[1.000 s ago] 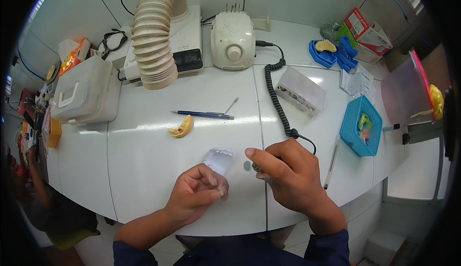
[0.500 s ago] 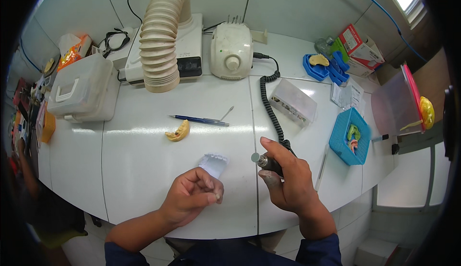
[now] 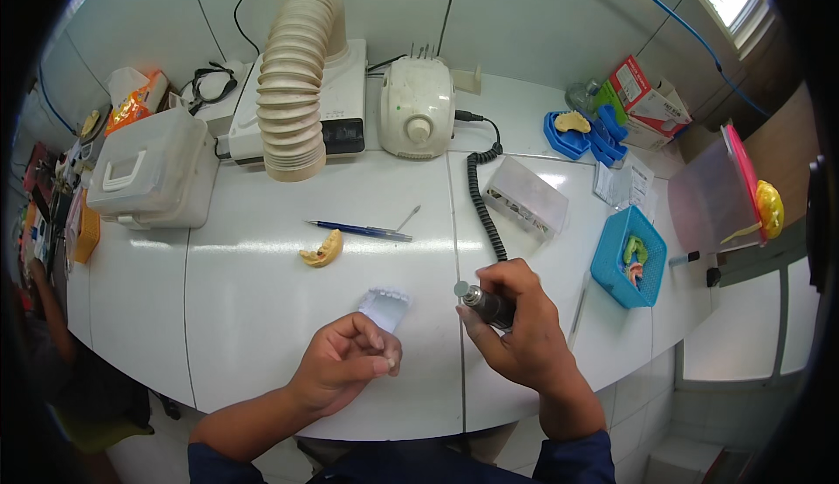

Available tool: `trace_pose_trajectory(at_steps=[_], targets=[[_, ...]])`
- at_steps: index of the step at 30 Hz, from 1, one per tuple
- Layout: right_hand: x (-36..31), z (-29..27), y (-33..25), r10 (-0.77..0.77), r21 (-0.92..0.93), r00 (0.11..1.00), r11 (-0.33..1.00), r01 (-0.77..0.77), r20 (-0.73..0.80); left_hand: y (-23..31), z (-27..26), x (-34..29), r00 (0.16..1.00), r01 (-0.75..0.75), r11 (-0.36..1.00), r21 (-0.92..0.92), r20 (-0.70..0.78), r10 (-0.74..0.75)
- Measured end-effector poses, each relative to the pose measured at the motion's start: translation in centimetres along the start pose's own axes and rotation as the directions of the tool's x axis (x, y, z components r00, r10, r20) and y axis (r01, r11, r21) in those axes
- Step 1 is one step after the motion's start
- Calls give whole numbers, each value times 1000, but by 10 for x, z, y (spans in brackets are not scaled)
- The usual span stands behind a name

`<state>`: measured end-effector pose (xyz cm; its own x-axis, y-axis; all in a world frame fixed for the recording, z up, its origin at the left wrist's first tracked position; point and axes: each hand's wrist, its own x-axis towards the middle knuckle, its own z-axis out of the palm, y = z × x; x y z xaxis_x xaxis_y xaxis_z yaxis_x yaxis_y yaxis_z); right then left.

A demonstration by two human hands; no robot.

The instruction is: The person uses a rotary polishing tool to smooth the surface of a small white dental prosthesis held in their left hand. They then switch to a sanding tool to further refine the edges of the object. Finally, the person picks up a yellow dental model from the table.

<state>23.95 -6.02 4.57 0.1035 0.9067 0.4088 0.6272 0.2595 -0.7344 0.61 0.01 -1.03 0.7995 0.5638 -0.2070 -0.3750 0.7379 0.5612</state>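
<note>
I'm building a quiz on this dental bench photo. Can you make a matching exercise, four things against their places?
Things:
1. rotary handpiece
2. blue pen
3. yellow dental cast
4. blue basket

Places:
A. lying on the table just in front of the ribbed hose
B. held in the right hand
C. near the table's right edge
D. on the table just below the pen's left end

Pairs: 1-B, 2-A, 3-D, 4-C

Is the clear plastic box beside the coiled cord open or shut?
Shut: the clear plastic box lies flat on the table, with its lid down over the base.
</note>
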Motion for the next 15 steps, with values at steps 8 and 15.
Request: trace_pose_trajectory(at_steps=[8, 15], targets=[[10, -13, -1, -127, -340, 969, 920, 194, 211, 2, 1, 1, 1000, -10, 1000, 8, 5, 10], [7, -12, 3, -25, -166, 996, 985, 39, 89, 3, 6, 0, 999, -22, 998, 60, -47, 24]])
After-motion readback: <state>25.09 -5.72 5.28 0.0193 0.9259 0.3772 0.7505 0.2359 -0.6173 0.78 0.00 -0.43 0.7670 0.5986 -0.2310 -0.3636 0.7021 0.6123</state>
